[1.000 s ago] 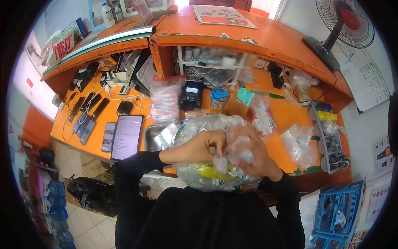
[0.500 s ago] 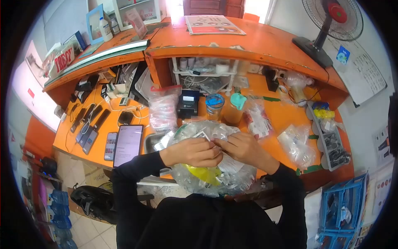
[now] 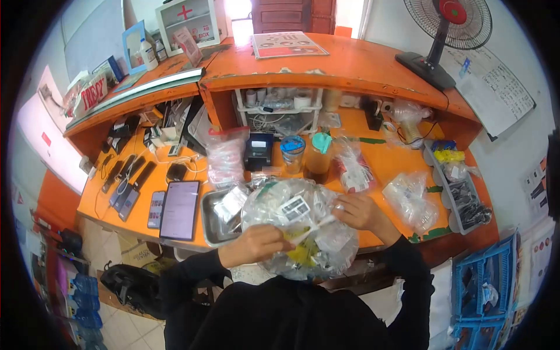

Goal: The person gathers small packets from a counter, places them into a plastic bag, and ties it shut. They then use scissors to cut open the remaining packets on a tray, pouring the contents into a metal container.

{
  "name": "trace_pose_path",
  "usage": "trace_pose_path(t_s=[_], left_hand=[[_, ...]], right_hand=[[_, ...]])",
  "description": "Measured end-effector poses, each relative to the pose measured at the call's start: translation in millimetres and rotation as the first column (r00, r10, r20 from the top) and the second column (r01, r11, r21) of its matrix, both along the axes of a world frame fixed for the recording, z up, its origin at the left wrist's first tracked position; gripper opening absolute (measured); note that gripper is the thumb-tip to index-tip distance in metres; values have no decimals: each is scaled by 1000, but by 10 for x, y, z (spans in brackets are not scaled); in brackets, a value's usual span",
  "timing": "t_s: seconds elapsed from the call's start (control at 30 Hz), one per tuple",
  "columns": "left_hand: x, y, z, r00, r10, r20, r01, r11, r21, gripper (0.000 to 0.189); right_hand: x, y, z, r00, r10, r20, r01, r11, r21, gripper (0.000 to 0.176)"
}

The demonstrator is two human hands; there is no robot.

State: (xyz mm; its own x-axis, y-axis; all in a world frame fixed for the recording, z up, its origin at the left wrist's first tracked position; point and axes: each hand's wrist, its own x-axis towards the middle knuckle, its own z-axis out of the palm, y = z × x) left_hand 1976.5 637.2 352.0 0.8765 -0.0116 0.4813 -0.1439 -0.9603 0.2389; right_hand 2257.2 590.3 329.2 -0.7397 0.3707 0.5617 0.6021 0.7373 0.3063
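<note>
A large clear plastic bag (image 3: 265,204), bulging with crumpled clear plastic and something yellow (image 3: 303,254), sits at the table's front edge before my body. On its top shows a white label (image 3: 293,209) with dark print. A whitish twisted strip of plastic (image 3: 315,226) stretches between my hands; I cannot tell whether it belongs to the bag. At the strip's near-left end, the fingers of my left hand (image 3: 255,245) are closed. My right hand (image 3: 360,212) pinches its far-right end. Both hands are over the bag.
Left of the bag lie a metal tray (image 3: 211,224) with packets, a tablet (image 3: 180,210) and a phone (image 3: 156,209). Behind stand a card terminal (image 3: 258,151), a blue-lidded cup (image 3: 293,154) and a teal-lidded bottle (image 3: 318,158). Plastic packs (image 3: 411,201) and a grey bin (image 3: 461,192) are right.
My hands have moved apart, the left toward my body and the right outward, with the strip stretched between them. The label is now uncovered. The view has shifted slightly.
</note>
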Motion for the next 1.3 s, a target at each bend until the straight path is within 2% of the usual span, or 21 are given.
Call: trace_pose_path(t_s=[0.07, 0.13, 0.2, 0.23, 0.33, 0.4, 0.43, 0.47, 0.57, 0.6, 0.7, 0.73, 0.83, 0.9, 0.97, 1.03, 1.07, 1.13, 1.2, 1.27, 1.3], left_hand=[[113, -44, 109, 995, 60, 79, -46, 984, -172, 31], [249, -169, 249, 998, 41, 55, -30, 980, -195, 35], [358, -305, 240, 970, -238, 51, 239, 888, -392, 34], [386, -377, 230, 937, -345, 49, 312, 771, -556, 32], [449, -541, 202, 931, -359, -67, 233, 724, -649, 28], [530, -689, 13, 940, -335, -60, 198, 683, -703, 24], [535, -765, -83, 953, -302, -35, 171, 626, -761, 23], [536, -838, -178, 963, -268, -15, 145, 565, -813, 22], [510, -1095, -460, 924, -382, 7, 224, 526, -820, 20], [488, -1167, -509, 900, -436, 24, 268, 508, -819, 20], [365, -1314, -624, 836, -548, -35, 278, 478, -833, 20], [295, -1344, -665, 825, -564, -38, 280, 466, -840, 20], [-39, -1385, -803, 808, -588, -31, 270, 417, -868, 17], [-286, -1371, -968, 799, -601, -19, 264, 378, -887, 15], [-528, -1397, -1208, 877, -404, -262, -52, 460, -886, 11], [-689, -1431, -1650, 925, -264, -272, -198, 276, -941, 15], [-718, -1408, -1902, 933, -223, -284, -226, 251, -941, 17], [-711, -1337, -2466, 938, -173, -300, -257, 232, -938, 22], [-639, -1302, -2880, 940, -181, -291, -248, 225, -942, 24], [-493, -1284, -3114, 872, -83, -483, -401, 446, -800, 28], [-401, -1298, -3329, 923, -22, -384, -344, 401, -849, 28]], right_hand=[[-116, -192, 263, 990, -130, -52, 134, 985, 106, 15], [-370, -428, 421, 997, -75, -20, 77, 988, 135, 16], [-512, -705, 482, 999, -33, -11, 35, 989, 146, 17], [-548, -827, 503, 999, -30, -44, 38, 984, 174, 17], [-549, -1070, 382, 974, -132, -186, 168, 966, 198, 24], [-562, -1132, 217, 864, -284, -416, 292, 955, -46, 28], [-563, -1154, 90, 825, -280, -492, 200, 957, -210, 33], [-593, -1226, 17, 806, -309, -505, 225, 949, -221, 33], [-748, -1549, -209, 446, -671, -592, 360, 741, -567, 31], [-809, -1699, -315, 419, -690, -589, 379, 723, -577, 31], [-1150, -2140, -561, 21, -797, -604, 331, 575, -748, 30], [-1305, -2240, -622, -4, -802, -598, 349, 559, -752, 30], [-1794, -2451, -914, -340, -745, -574, 333, 475, -815, 25], [-2081, -2435, -1048, -360, -763, -537, 382, 405, -831, 24], [-2321, -2426, -1231, -329, -841, -429, 493, 234, -838, 21], [-2530, -2389, -1511, -327, -877, -352, 490, 161, -857, 21], [-2611, -2386, -1654, -312, -896, -317, 454, 152, -878, 25], [-2811, -2463, -2080, -288, -916, -278, 570, 70, -818, 29], [-2978, -2524, -2203, -208, -976, -63, 509, -53, -859, 33], [-3143, -2677, -2406, -215, -977, -1, 418, -91, -904, 33], [-3227, -2754, -2402, -238, -971, 30, 366, -118, -923, 33]])
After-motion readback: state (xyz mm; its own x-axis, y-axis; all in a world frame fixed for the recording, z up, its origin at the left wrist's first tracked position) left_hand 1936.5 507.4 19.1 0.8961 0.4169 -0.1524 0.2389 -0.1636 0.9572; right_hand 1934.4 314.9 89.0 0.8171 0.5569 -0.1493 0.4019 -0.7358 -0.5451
